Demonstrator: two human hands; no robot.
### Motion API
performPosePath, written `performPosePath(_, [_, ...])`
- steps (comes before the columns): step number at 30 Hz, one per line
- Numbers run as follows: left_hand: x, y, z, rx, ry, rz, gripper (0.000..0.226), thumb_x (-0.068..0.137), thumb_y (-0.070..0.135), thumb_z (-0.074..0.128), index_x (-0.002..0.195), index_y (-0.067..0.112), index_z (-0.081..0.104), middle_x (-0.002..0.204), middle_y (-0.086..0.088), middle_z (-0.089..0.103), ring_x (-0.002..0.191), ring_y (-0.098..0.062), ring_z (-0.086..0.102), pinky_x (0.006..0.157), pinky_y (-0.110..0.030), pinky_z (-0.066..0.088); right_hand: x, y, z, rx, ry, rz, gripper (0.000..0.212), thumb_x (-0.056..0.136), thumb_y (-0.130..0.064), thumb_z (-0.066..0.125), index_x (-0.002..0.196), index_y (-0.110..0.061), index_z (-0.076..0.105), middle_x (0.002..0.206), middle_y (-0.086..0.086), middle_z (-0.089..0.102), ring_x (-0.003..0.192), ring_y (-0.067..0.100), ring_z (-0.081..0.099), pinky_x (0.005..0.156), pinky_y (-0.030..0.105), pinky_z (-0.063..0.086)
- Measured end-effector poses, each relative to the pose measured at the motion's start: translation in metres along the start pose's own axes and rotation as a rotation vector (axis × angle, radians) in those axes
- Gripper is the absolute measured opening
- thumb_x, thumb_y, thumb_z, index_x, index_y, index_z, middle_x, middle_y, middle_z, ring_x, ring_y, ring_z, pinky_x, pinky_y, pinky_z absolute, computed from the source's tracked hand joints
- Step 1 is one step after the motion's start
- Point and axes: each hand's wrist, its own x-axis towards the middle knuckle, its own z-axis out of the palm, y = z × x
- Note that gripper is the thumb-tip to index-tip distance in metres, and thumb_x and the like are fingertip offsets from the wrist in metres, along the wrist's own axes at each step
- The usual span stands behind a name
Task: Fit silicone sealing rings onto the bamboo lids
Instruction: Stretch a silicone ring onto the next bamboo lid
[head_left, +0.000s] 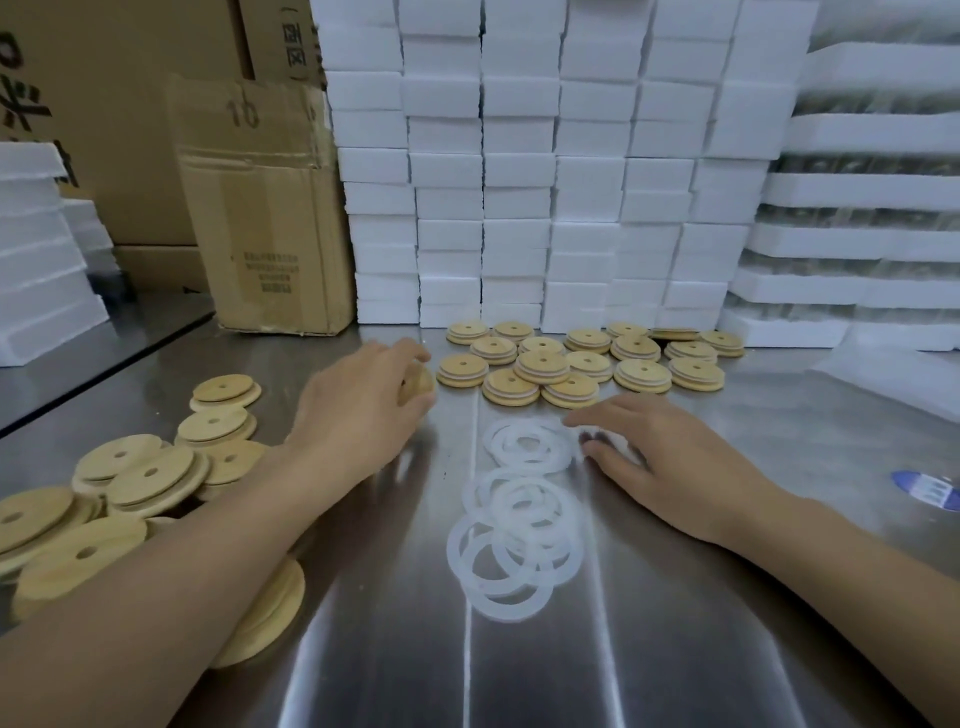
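Inspection finds a polished stainless steel table (675, 649) carrying all items. Stacked white foam blocks (519, 182) form a wall beyond both hands. A worn brown cardboard carton (270, 223) stands beyond the left hand. A loose pile of round bamboo lids (140, 478) with centre holes lies outboard of the left forearm, and some sit under it. A group of bamboo lids (582, 358) showing white bands at their edges sits just beyond the right fingertips. Overlapping translucent white silicone rings (514, 540) lie flat between the two hands. The left hand (363, 405) grips a single bamboo lid (420, 383) on edge, fingers curled round it, beside the banded group. The right hand (670, 457), palm down, pinches one silicone ring (610, 441) beside the other rings; blur hides finer detail. A small blue-and-white object (924, 488) lies well right of the right wrist.
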Motion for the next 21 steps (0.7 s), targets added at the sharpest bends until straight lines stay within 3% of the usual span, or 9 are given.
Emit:
performPosePath(2, [-0.001, 0.011, 0.002, -0.215, -0.002, 0.041, 0.045, 0.099, 0.048, 0.071, 0.140, 0.045, 0.055, 0.128, 0.009, 0.064, 0.116, -0.020, 0.063, 0.090, -0.039, 0.047, 0.001, -0.005, -0.001, -0.008, -0.027, -0.071, 0.036, 0.106, -0.031, 0.058, 0.141, -0.038, 0.065, 0.132, -0.012, 0.066, 0.123, 0.012, 0.058, 0.104, 0.029, 0.045])
performPosePath(5, [-0.005, 0.028, 0.005, -0.423, -0.040, 0.057, 0.051, 0.093, 0.047, 0.079, 0.139, 0.042, 0.058, 0.124, 0.009, 0.064, 0.113, -0.015, 0.065, 0.094, -0.035, 0.051, 0.003, -0.009, 0.000, -0.020, -0.056, -0.121, 0.035, 0.107, -0.028, 0.057, 0.139, -0.036, 0.067, 0.139, -0.008, 0.065, 0.129, 0.017, 0.057, 0.107, 0.038, 0.048])
performPosePath(9, [-0.007, 0.049, 0.006, -0.772, -0.107, -0.165, 0.057, 0.087, 0.046, 0.086, 0.138, 0.033, 0.063, 0.121, 0.006, 0.066, 0.108, -0.018, 0.071, 0.097, -0.041, 0.061, 0.004, -0.008, 0.001, -0.034, -0.048, -0.157, 0.028, 0.107, -0.027, 0.056, 0.131, -0.034, 0.069, 0.131, -0.011, 0.067, 0.127, 0.015, 0.058, 0.104, 0.039, 0.048])
performPosePath(13, [-0.012, 0.070, 0.012, -1.237, -0.219, -0.362, 0.020, 0.092, 0.034, 0.084, 0.108, 0.023, 0.079, 0.106, -0.001, 0.080, 0.090, -0.008, 0.075, 0.090, -0.038, 0.067, 0.005, -0.009, 0.000, -0.063, -0.039, -0.204, 0.030, 0.109, -0.026, 0.054, 0.135, -0.033, 0.066, 0.133, -0.013, 0.068, 0.126, 0.011, 0.059, 0.104, 0.033, 0.047])
performPosePath(15, [-0.017, 0.075, 0.020, -1.274, -0.170, -0.379, 0.012, 0.092, 0.032, 0.084, 0.101, 0.025, 0.081, 0.097, 0.002, 0.081, 0.088, -0.006, 0.075, 0.092, -0.041, 0.066, 0.006, -0.012, 0.000, -0.072, -0.062, -0.236, 0.035, 0.110, -0.031, 0.051, 0.143, -0.034, 0.063, 0.144, -0.011, 0.063, 0.135, 0.010, 0.053, 0.111, 0.031, 0.042])
performPosePath(17, [-0.020, 0.075, 0.027, -1.284, -0.092, -0.406, 0.025, 0.090, 0.034, 0.086, 0.112, 0.028, 0.077, 0.104, 0.002, 0.079, 0.099, -0.011, 0.075, 0.096, -0.044, 0.064, 0.006, -0.015, 0.000, -0.069, -0.080, -0.228, 0.036, 0.109, -0.039, 0.049, 0.142, -0.037, 0.064, 0.149, -0.010, 0.059, 0.140, 0.010, 0.048, 0.116, 0.029, 0.037])
performPosePath(21, [-0.019, 0.072, 0.029, -1.237, 0.068, -0.358, 0.040, 0.085, 0.037, 0.089, 0.118, 0.034, 0.066, 0.111, 0.010, 0.072, 0.100, -0.009, 0.073, 0.088, -0.037, 0.065, 0.005, -0.018, 0.000, -0.018, -0.061, -0.169, 0.025, 0.107, -0.042, 0.055, 0.126, -0.037, 0.070, 0.139, -0.014, 0.060, 0.133, 0.008, 0.049, 0.112, 0.028, 0.038])
